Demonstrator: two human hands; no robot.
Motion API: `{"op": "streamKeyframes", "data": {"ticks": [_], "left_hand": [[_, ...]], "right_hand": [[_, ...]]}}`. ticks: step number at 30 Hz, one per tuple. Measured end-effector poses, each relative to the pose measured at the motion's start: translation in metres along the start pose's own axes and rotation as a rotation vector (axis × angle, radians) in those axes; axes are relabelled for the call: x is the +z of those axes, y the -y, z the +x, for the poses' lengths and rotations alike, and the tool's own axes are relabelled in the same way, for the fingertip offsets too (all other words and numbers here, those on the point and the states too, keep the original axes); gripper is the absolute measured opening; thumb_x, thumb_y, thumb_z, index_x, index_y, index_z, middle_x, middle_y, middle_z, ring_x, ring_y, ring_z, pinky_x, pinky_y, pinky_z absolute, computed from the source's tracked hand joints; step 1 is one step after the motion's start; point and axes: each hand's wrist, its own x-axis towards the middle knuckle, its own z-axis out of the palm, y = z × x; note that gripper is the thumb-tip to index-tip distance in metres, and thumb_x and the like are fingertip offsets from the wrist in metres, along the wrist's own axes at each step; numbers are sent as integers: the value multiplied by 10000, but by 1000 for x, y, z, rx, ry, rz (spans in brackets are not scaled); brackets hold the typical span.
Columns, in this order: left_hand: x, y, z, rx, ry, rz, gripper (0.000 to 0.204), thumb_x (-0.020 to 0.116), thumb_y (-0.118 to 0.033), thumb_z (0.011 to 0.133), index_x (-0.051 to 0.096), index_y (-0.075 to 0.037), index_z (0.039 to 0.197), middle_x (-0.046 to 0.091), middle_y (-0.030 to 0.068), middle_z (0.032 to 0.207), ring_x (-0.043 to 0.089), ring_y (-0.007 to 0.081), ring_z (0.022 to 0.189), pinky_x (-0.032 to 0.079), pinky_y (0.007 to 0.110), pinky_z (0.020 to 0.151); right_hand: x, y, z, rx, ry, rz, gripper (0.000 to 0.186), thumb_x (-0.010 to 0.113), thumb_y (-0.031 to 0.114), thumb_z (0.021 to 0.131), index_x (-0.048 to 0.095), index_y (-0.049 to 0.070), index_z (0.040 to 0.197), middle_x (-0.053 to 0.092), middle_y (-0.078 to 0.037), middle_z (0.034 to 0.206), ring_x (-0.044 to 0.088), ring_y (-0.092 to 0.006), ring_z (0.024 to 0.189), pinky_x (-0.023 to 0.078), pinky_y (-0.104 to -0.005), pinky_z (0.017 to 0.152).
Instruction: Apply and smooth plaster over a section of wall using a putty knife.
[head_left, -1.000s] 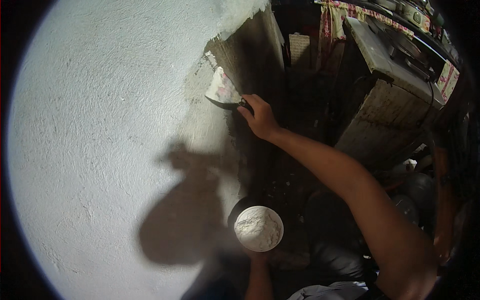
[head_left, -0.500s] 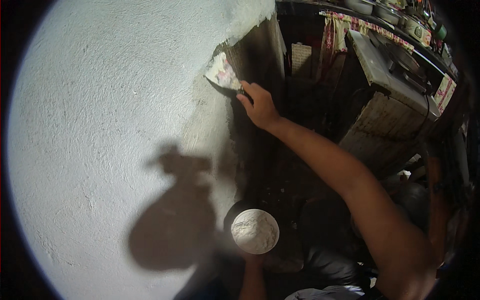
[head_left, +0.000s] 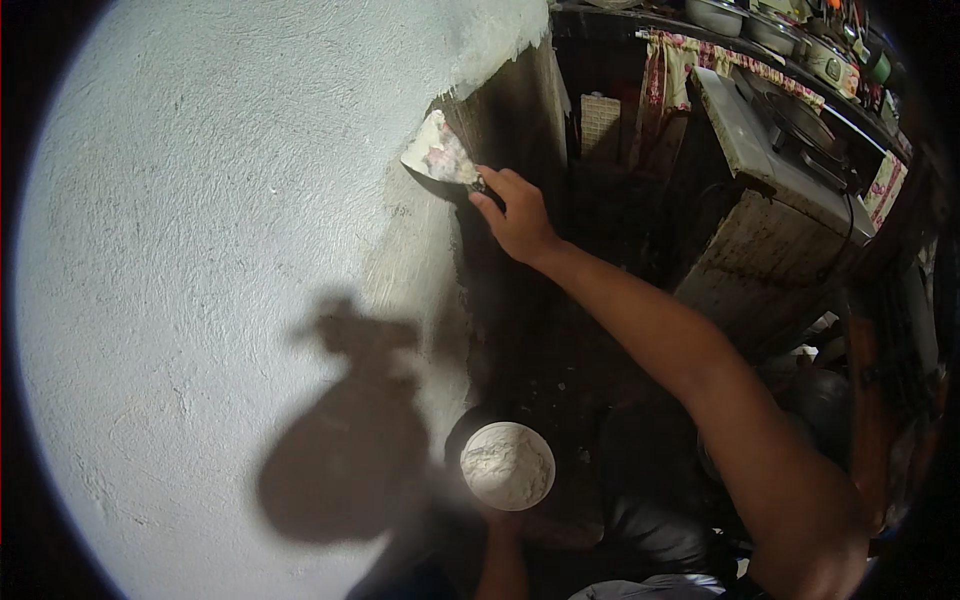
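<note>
My right hand (head_left: 515,218) is closed on the dark handle of a putty knife (head_left: 436,152). Its broad blade, smeared white with pink patches, lies at the edge between the white textured wall (head_left: 200,250) and a darker, bare grey section (head_left: 505,110). Low in the view, my left hand (head_left: 500,522) holds a round tub (head_left: 508,465) of white paste from beneath; most of that hand is hidden under it. My arm and the tub cast shadows on the wall.
On the right stands a grimy white counter (head_left: 745,130) with a burner (head_left: 800,125) and a cord. Behind it are floral curtains (head_left: 655,95) and a shelf of pots (head_left: 775,30). A wooden piece (head_left: 862,420) stands at the lower right, among dark clutter.
Compared with a second ago, my right hand and the putty knife sit higher along the wall edge. The tub has shifted slightly left in the view, and the scene has moved a little.
</note>
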Motion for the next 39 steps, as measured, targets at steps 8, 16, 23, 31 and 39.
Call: {"op": "streamKeyframes", "data": {"ticks": [8,16,23,31,39], "left_hand": [[-2,4,2,-14,59,-12,717,311,-587,1048,452,-92,1547,538,177,1515,531,392,1384,440,581,1154],[-11,8,5,0,10,-11,711,320,-585,1053,453,-89,1545,551,174,1501,542,394,1368,445,587,1145],[-3,2,0,6,-1,62,693,317,-565,1059,453,-90,1545,543,176,1510,539,395,1373,444,588,1148],[9,4,7,-122,108,-256,693,300,-569,1069,453,-84,1541,544,186,1503,546,398,1362,450,589,1144],[1,1,6,-105,139,-195,729,299,-600,1060,447,-73,1542,540,190,1503,553,398,1353,460,587,1133]], "right_hand": [[18,-16,-69,79,90,-12,431,704,133,967,593,-54,1338,633,-237,1006,634,-453,909,527,-472,809],[-12,-11,-61,49,67,-83,486,717,120,955,578,-42,1392,635,-211,993,639,-404,904,528,-437,811],[24,-5,-46,53,92,-8,449,713,102,958,593,-49,1363,646,-238,1009,654,-423,917,531,-444,791],[-7,-16,-76,89,161,-50,380,685,103,974,614,-43,1318,666,-236,1019,663,-420,926,539,-434,801],[-54,-12,-76,733,200,788,431,439,362,1108,679,6,1072,649,-79,718,602,-132,638,456,-275,581]]}}
